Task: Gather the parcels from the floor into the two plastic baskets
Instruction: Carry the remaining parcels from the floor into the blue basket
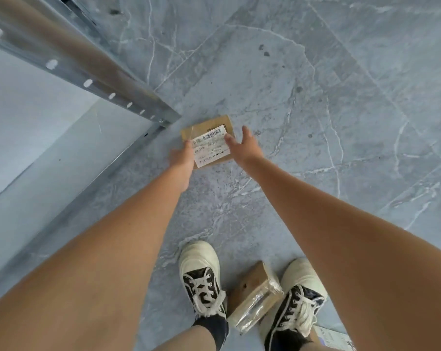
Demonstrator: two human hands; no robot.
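Note:
A small brown cardboard parcel (209, 138) with a white barcode label lies low over the grey floor, near a metal shelf post. My left hand (181, 155) grips its near left edge, thumb on top of the label. My right hand (244, 145) is spread beside the parcel's right edge, fingers straight, thumb touching the label's corner. A second brown parcel (255, 297), taped in clear plastic, lies on the floor between my two shoes. No basket is in view.
A galvanised metal shelf frame (93, 79) runs diagonally at the left, its foot close to the parcel. Marbled grey floor tiles (341, 97) spread to the right. Another labelled parcel corner (333, 338) shows at the bottom edge behind my right shoe.

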